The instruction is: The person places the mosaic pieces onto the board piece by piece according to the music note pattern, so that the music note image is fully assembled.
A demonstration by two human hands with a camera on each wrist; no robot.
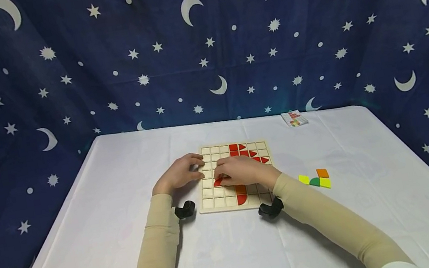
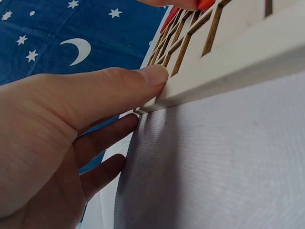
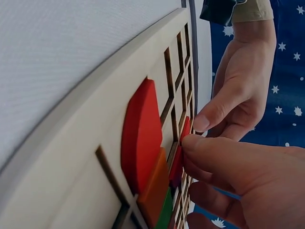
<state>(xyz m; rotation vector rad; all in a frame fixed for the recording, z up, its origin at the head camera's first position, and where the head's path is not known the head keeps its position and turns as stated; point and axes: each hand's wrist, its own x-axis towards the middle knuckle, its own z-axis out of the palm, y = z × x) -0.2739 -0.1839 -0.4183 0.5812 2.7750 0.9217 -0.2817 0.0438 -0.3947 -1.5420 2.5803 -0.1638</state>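
Note:
A wooden grid board lies on the white table. My left hand is at its left side; in the left wrist view the thumb rests on the frame and the other fingers stay low by the edge. My right hand reaches over the middle of the board. Its thumb and fingers pinch a small red tile at a grid cell, partly hidden by the hand. Nearer the front, a red rounded tile sits below an orange tile. Red squares and triangles fill cells toward the upper right.
Loose yellow, orange and green tiles lie right of the board, beside the right forearm. A small stack of pattern cards is at the table's far edge. Behind hangs a blue cloth with moons and stars.

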